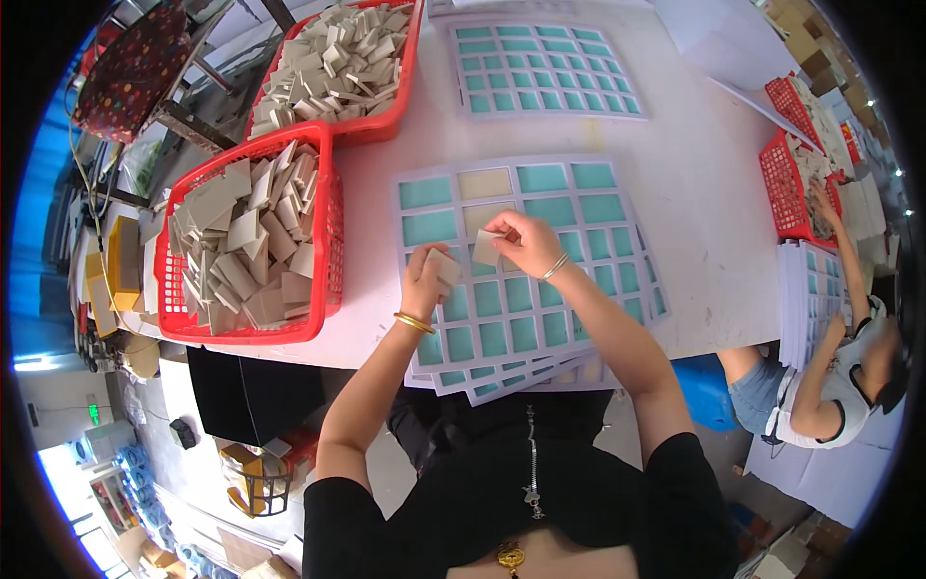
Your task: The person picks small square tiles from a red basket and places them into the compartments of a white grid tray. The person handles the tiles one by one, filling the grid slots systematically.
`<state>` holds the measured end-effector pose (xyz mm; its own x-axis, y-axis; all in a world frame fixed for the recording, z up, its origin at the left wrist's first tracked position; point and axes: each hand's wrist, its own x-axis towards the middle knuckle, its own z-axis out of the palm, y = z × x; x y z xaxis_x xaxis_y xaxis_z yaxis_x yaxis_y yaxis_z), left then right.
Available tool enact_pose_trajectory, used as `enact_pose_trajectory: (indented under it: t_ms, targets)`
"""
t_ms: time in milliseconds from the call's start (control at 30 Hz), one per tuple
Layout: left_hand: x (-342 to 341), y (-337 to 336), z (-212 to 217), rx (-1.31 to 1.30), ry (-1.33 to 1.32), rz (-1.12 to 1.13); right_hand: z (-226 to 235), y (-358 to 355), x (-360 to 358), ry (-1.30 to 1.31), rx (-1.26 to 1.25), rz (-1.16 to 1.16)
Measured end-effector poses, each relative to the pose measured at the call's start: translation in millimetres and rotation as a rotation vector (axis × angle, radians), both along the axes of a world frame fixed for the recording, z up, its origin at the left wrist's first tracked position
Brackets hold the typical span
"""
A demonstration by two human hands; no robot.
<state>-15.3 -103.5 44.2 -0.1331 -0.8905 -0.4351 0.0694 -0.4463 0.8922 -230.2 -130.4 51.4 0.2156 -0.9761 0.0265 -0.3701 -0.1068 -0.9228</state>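
A white grid tray (516, 160) with teal-bottomed compartments lies on top of a stack of similar trays in front of me. Two of its compartments, in the second column from the left, hold cream pieces: a flat tile (484, 182) in the far row and another just nearer. My right hand (529, 245) pinches a square beige tile (485, 249) over the tray, just nearer than that second piece. Closed around several small beige tiles (447, 269), my left hand (421, 284) is over the tray's left side.
Two red plastic baskets at the left, a near basket (330, 217) and a far basket (410, 68), are heaped with beige tiles. Another grid tray (550, 114) lies at the table's far side. On the right, a co-worker (820, 396) reaches into a red basket (786, 188) beside stacked trays (793, 299).
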Motion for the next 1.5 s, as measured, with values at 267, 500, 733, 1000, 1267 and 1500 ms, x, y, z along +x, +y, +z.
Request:
enact_pose_trajectory:
  t_ms: [267,500,733,1000,1267,1500]
  targets:
    - [17,11,-13,-0.140,0.016,0.012,-21,-3,9,0.333,-0.277,0.117]
    - [7,13,-10,-0.360,-0.151,-0.076,-11,0,12,0.594,-0.552,0.062]
    - [-14,21,-1,-0.370,-0.051,-0.104,31,25,14,-0.029,0.051,0.242]
    - [-20,23,8,-0.147,0.192,-0.143,12,42,7,0.082,-0.411,0.230]
    - [-15,30,-6,-0.390,-0.314,-0.213,28,49,-38,0.206,-0.001,0.034]
    - [-31,31,-14,-0.530,-0.490,-0.207,7,56,-47,0.163,0.089,0.195]
